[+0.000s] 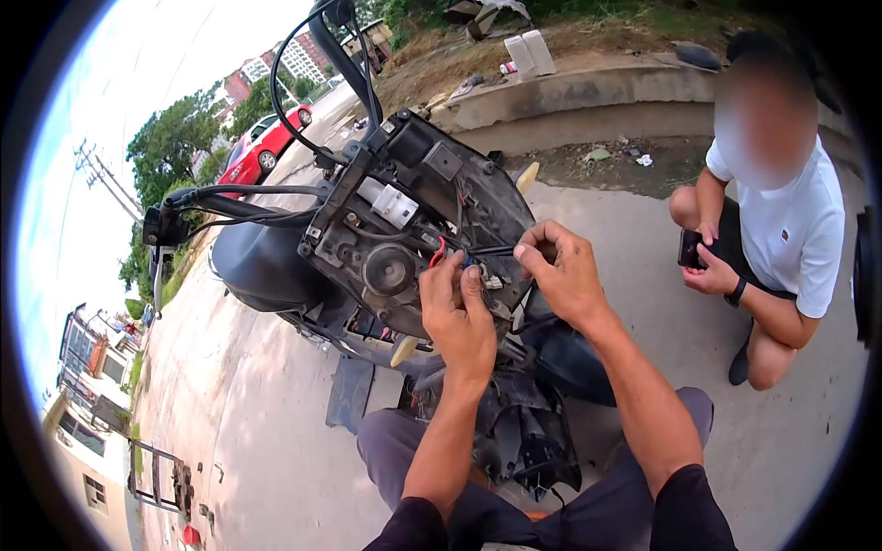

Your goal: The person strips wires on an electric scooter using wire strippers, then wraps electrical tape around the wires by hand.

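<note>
An electric scooter or motorbike with its front panelling off stands before me, wiring exposed. My left hand is closed in a pinch on thin wires; a red wire loops up beside its fingertips and a bit of blue shows there. My right hand pinches the end of a black cable that runs left toward those wires. Just below lies a pale plug connector. Nearby on the frame sit a round black horn and a white box-shaped part.
At the right a person in a white shirt squats, holding a phone. Handlebars and cables stick out at the upper left. A black body panel is between my knees. A concrete kerb runs behind; a red car is parked farther off.
</note>
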Demonstrator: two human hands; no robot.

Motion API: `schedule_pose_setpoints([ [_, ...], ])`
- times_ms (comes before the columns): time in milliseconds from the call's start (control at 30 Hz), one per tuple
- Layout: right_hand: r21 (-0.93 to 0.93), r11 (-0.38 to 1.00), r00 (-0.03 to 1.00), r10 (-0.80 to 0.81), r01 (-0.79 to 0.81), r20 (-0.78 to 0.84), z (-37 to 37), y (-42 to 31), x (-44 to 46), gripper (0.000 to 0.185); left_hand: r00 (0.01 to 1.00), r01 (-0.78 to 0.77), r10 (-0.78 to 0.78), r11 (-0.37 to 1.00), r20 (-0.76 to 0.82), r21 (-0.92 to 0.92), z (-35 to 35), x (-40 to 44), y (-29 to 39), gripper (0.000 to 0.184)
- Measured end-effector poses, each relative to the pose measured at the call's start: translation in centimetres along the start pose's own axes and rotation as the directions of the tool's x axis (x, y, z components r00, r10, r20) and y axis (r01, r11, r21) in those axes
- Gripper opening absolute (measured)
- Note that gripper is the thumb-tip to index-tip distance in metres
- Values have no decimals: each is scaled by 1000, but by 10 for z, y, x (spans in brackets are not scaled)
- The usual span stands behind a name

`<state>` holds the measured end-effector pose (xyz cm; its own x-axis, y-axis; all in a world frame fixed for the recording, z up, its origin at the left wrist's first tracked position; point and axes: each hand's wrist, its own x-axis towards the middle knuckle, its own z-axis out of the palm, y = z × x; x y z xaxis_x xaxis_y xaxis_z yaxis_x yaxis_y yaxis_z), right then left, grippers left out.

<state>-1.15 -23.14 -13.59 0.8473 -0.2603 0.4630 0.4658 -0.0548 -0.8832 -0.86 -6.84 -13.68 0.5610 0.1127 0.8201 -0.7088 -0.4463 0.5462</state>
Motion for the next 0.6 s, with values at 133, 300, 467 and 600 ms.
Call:
schedule_pose_setpoints([
  [133,-95,994,998,-47,51,39,-6,0,-3,17,984,173,-176,981,36,87,4,9,7,26],
  [300,-166,984,996,-57,67,64,-10,-11,-6,17,963,258,-269,948,34,185,6,20,9,32],
  [467,-213,975,994,-45,64,95,-6,-11,-2,18,954,237,-277,930,111,282,-4,26,9,29],
  [600,-161,983,996,-80,87,47,7,-5,-2,22,980,-1,-87,895,178,446,-15,20,1,23],
])
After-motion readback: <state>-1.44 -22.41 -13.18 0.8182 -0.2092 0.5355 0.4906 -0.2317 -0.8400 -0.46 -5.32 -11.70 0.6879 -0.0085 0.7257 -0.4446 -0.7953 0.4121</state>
